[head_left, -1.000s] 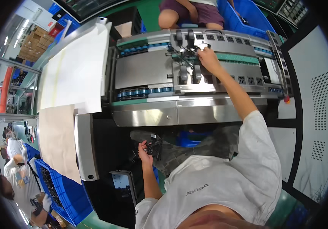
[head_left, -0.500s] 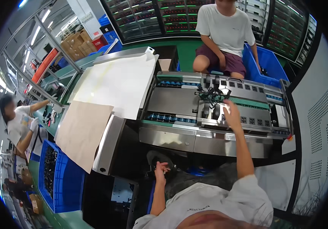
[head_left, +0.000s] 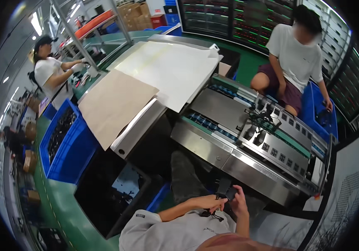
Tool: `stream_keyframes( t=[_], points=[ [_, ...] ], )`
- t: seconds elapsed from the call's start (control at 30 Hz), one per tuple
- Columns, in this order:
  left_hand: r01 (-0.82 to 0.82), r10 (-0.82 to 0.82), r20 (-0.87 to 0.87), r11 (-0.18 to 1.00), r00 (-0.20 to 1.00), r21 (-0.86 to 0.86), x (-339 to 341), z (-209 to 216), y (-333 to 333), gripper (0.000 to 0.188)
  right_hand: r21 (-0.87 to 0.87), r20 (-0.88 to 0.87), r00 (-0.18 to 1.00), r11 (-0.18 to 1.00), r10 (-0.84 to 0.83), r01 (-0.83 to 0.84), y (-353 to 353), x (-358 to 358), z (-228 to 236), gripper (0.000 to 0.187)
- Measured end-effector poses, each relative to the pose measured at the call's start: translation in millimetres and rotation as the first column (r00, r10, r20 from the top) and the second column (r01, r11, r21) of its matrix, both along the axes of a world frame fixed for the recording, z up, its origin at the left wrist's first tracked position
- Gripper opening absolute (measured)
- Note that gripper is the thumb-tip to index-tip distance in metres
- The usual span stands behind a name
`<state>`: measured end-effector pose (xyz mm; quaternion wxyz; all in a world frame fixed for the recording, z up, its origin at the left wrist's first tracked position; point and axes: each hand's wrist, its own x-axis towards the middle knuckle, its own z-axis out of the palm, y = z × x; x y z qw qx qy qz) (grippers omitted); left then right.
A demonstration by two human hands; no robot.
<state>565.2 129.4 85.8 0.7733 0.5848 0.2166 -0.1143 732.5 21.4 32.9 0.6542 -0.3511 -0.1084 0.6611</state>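
Note:
My left hand [head_left: 211, 202] and my right hand [head_left: 239, 202] are close together in front of my body. Between them is a small black block with a thin cord, which looks like a power adapter [head_left: 231, 193]. My right fingers are closed around its side. The left fingers are closed at its cord [head_left: 213, 216], which dangles in loops below them. Another dark block shape [head_left: 223, 184] shows just beyond the fingers; whether it belongs to the same thing I cannot tell. On the metal conveyor fixture [head_left: 213, 103] lies a tangle of black cords [head_left: 264, 121].
Rows of sockets [head_left: 280, 158] line the fixture. A person [head_left: 296, 58] sits beyond it, one hand in a blue bin [head_left: 313, 109]. To my left are a brown sheet [head_left: 114, 106], a blue bin [head_left: 68, 142] of black parts and a black crate [head_left: 100, 201]. Another person [head_left: 52, 73] stands far left.
My right hand has left the cord tangle on the fixture and come down beside my left hand. Both now hold the black adapter and its cord. The view has turned left.

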Motion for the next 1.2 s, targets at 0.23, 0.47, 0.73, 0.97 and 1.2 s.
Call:
stream_keyframes(
  t=[0.23, 0.47, 0.73, 0.97, 1.2],
  points=[
    [-0.291, 0.31, 0.045, 0.927, 0.95, -0.237, 0, -19, 3, 0.051, 0.06, 0.318, 0.947, 0.997, 0.036, -0.058, -11, 26, 19, 0.046],
    [-0.718, 0.744, -0.008, 0.641, 0.668, -0.27, -40, -48, 47, 0.043, 0.291, 0.281, 0.955, 0.939, 0.101, -0.185, -31, 33, 46, 0.04],
    [-0.885, 0.896, -0.129, 0.383, 0.426, -0.265, -81, -81, 74, 0.04, -0.053, 0.372, 0.681, 0.746, 0.631, -0.663, -45, 23, 48, 0.048],
    [-0.866, 0.886, -0.174, 0.351, 0.43, -0.357, -80, -98, 70, 0.038, -0.189, 0.257, 0.562, 0.612, 0.786, -0.768, -64, 40, 25, 0.071],
    [-0.837, 0.869, -0.117, 0.415, 0.481, -0.355, -73, -99, 66, 0.039, 0.359, 0.346, 0.935, 0.931, -0.074, -0.06, -57, 99, 107, 0.083]
  ],
)
